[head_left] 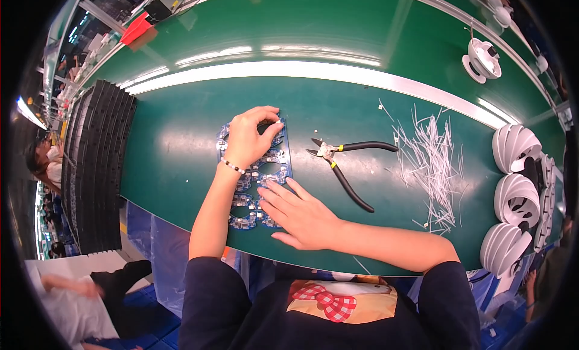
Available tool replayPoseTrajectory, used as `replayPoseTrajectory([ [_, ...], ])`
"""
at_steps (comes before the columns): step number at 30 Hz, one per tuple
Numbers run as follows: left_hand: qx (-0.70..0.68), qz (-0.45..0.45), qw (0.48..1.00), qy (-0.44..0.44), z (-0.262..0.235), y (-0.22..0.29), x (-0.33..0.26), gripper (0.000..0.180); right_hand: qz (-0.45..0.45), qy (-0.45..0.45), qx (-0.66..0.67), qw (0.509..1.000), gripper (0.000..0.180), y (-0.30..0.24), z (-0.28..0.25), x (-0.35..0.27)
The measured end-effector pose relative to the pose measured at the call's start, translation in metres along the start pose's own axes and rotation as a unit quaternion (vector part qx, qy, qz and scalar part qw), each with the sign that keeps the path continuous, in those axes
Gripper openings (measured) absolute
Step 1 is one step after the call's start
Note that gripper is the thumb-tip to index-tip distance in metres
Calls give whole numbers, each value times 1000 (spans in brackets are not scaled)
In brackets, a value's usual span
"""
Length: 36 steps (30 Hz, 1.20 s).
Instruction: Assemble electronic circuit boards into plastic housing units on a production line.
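Observation:
A blue circuit board panel point(274, 168) with round cut-outs and small white parts lies on the green bench in front of me. My left hand point(248, 134), with a beaded bracelet at the wrist, is over its far end. Thumb and index finger are closed at the far right corner of the panel; the other fingertips are hidden. Lower down, my right hand point(304, 216) rests flat with fingers spread, its fingertips on the panel's near right part. Beside the panel, to the right, lie side cutters point(329, 149) with black handles, jaws apart, touched by neither hand.
A loose heap of thin white strips point(431, 169) lies right of the cutters. White curved shells point(517, 200) line the bench's right end. Black trays point(96, 169) are stacked high at the left. Beyond the pale rail are a red bin point(137, 29) and a white rounded device point(482, 59).

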<state>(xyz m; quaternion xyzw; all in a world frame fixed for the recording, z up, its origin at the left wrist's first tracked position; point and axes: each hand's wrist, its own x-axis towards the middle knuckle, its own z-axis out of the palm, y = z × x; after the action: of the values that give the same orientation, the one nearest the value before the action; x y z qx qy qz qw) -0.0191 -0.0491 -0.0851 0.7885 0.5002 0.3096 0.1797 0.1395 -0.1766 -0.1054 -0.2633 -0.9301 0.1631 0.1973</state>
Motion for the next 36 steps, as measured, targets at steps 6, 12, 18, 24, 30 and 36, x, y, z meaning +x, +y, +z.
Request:
replayPoseTrajectory([
  [6, 24, -2, 999, 46, 10, 5, -3, 7, 7, -9, -2, 1000, 62, -1, -2, 0],
  [12, -176, -98, 978, 49, 6, 4, -2, 4, 8, 0, 31, 999, 62, -2, -3, 1],
  [18, 38, 137, 989, -42, 0, 20, -4, 22, 8, 7, 35, 999, 61, -2, -2, 1],
  [24, 6, 29, 999, -28, -20, 2, -6, 8, -8, 0, 45, 999, 60, -3, -3, 4],
  [30, 49, 69, 996, -23, -16, 4, -6, 7, -6, -10, 10, 1000, 61, -4, -4, 3],
  [36, -19, 54, 998, 10, -15, 7, -10, 6, -9, -5, 18, 1000, 62, -7, -3, 2],
])
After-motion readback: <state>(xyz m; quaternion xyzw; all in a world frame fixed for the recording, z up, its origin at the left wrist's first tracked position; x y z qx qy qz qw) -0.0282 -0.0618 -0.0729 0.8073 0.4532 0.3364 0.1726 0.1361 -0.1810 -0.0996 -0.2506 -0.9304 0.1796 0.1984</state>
